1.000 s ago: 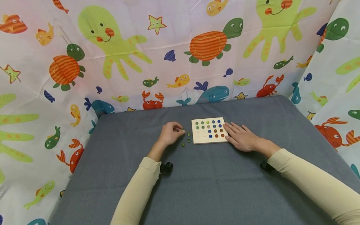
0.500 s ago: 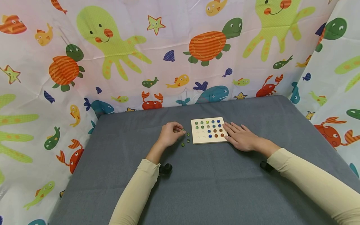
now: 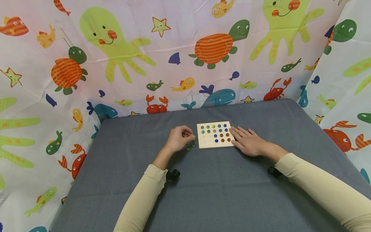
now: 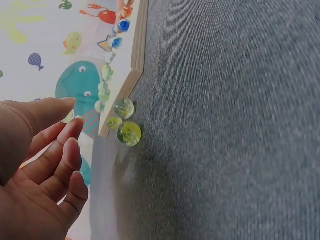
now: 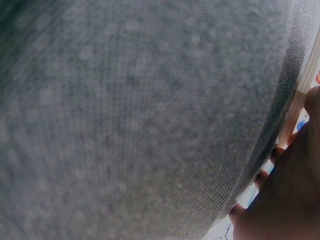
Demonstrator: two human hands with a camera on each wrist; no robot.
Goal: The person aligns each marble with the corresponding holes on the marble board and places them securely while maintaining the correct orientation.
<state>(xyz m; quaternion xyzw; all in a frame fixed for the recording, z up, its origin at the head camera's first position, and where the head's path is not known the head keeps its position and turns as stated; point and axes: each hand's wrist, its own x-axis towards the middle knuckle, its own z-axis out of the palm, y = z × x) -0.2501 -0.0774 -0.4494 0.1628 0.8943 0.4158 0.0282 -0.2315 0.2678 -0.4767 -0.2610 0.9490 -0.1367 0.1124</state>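
Observation:
My left hand point(image 3: 180, 138) pinches a glass marble point(image 4: 69, 117) between thumb and fingertips, just left of a pale wooden board point(image 3: 206, 143). In the left wrist view the marble is mostly hidden behind the thumb. Below the hand, several loose yellow-green marbles point(image 4: 129, 133) lie on the cloth beside the board's edge. The board's round hollows hold green, yellow, clear, blue and orange-brown marbles in rows; a few hollows at its near left hold none. My right hand point(image 3: 249, 141) lies flat with fingers straight, its fingertips on the board's right edge.
Grey cloth point(image 3: 203, 193) covers the table. A white curtain point(image 3: 179, 38) printed with sea animals hangs behind it and along both sides. Dark wrist devices point(image 3: 173, 175) show at the cuffs of both sleeves.
My left hand, pinching the marble, has moved slightly right toward the board, now overlapping the loose marbles more closely. The right hand and the board stay in place.

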